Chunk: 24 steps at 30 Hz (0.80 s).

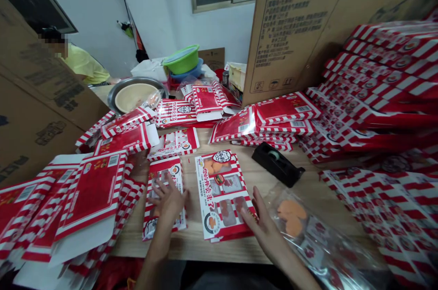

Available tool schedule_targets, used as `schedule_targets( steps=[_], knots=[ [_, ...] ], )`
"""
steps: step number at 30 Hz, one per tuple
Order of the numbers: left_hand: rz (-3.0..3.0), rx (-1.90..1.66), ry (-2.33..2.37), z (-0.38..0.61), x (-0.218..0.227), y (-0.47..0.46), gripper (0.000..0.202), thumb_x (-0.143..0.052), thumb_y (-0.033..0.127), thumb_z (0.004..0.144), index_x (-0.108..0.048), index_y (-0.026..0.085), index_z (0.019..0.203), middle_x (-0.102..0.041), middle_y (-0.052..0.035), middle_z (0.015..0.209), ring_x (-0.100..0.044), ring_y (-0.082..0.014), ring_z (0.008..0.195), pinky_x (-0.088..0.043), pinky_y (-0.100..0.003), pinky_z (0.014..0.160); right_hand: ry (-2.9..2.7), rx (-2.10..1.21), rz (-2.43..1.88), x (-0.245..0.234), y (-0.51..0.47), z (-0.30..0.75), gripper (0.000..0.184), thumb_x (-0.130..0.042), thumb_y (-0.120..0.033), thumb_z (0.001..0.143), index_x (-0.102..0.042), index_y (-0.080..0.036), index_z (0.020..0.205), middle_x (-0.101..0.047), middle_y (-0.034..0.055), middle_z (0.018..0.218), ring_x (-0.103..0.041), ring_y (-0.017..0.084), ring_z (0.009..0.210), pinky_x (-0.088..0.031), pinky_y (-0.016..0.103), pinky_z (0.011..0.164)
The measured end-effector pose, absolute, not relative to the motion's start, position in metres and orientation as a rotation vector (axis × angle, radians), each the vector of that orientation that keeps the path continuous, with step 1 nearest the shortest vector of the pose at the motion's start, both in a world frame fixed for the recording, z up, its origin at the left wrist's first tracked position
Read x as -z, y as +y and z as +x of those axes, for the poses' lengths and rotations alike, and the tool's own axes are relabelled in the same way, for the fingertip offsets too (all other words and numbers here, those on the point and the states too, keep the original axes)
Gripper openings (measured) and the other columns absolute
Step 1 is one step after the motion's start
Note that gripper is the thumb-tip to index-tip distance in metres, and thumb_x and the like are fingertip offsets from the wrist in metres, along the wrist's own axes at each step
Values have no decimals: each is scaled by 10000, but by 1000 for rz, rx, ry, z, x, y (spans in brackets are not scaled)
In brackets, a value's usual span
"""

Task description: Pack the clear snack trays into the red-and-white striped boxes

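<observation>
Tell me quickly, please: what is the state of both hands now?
Left hand: open, spread over a red-and-white box.
Right hand: open, at the right edge of the central box.

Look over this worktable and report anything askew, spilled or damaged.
The pile of striped cartons at the left looks askew: they overlap at uneven angles, and a white flap sticks out open. The black tape dispenser sits slanted. I see no spill or clear damage.
</observation>
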<state>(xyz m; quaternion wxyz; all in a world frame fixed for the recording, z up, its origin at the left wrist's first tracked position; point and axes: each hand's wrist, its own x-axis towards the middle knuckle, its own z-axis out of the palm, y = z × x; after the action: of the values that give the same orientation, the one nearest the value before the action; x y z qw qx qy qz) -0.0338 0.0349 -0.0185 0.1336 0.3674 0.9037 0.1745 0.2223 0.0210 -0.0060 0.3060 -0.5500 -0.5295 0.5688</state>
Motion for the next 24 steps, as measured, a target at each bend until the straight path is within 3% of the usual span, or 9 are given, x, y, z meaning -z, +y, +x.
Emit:
schedule_targets(
  steps=[2, 4, 9, 12, 15, 18, 21, 24],
  knots=[
    [1148, -415, 2636, -28, 16, 35, 689, -634, 212, 724, -403, 57, 1355, -255, -378, 1444, -144, -530, 1365, -236, -740, 939, -1489, -1510, -1375, 25, 4, 233, 926, -586, -461, 817, -32, -175, 1502, -211, 172, 1539, -310, 269, 1377, -328, 475, 1083],
    [1220, -347, 2651, -23, 6, 34, 637, -589, 148, 736, -424, 71, 1346, -308, -362, 1428, -237, -513, 1346, -256, -708, 959, -1607, -1268, -1351, 49, -12, 240, 994, -698, -313, 721, -86, -210, 1497, -276, 169, 1518, -307, 310, 1373, -311, 528, 1077],
    [1345, -280, 2663, -31, -51, 25, 573, -428, 197, 847, -352, 77, 1402, -511, -286, 1309, -575, -416, 1094, -449, -555, 882, -1866, -819, -1398, 76, -14, 229, 653, -501, -156, 839, -281, -269, 1444, -504, 139, 1361, -525, 303, 1221, -494, 488, 936],
    [1219, -620, 2731, -47, -92, 10, 559, -458, 269, 836, -415, 150, 1381, -614, -189, 1218, -652, -335, 908, -510, -484, 804, -1862, -774, -1451, 68, 8, 207, 595, -496, -156, 815, -383, -209, 1397, -570, 155, 1262, -578, 325, 1144, -521, 480, 896],
    [1060, -1438, 2547, -52, -123, -10, 568, -523, 286, 797, -455, 252, 1360, -677, -54, 1101, -649, -211, 794, -544, -374, 765, -1843, -789, -1465, 54, 28, 191, 597, -497, -150, 793, -411, -128, 1383, -575, 198, 1234, -590, 354, 1114, -519, 501, 887],
    [858, -2077, 2376, -36, -136, -25, 570, -603, 293, 769, -490, 343, 1325, -680, 43, 1090, -637, -194, 884, -506, -398, 908, -1832, -788, -1470, 26, 36, 194, 519, -464, -169, 830, -464, -121, 1347, -569, 216, 1230, -603, 353, 1086, -509, 528, 883],
    [748, -2057, 2256, -5, -128, -33, 570, -591, 365, 814, -423, 413, 1357, -608, 74, 1260, -579, -257, 1121, -443, -438, 1016, -1725, -927, -1276, -18, 32, 209, 428, -453, -279, 914, -473, -236, 1340, -571, 144, 1255, -577, 278, 1142, -471, 474, 964],
    [807, -1752, 2047, 27, -99, -38, 702, -584, 408, 814, -271, 371, 1441, -379, 51, 1490, -365, -277, 1354, -346, -390, 1108, -1479, -1184, -844, -56, 22, 217, 503, -432, -359, 953, -280, -395, 1431, -509, 59, 1378, -554, 210, 1195, -491, 403, 962]
  ],
)
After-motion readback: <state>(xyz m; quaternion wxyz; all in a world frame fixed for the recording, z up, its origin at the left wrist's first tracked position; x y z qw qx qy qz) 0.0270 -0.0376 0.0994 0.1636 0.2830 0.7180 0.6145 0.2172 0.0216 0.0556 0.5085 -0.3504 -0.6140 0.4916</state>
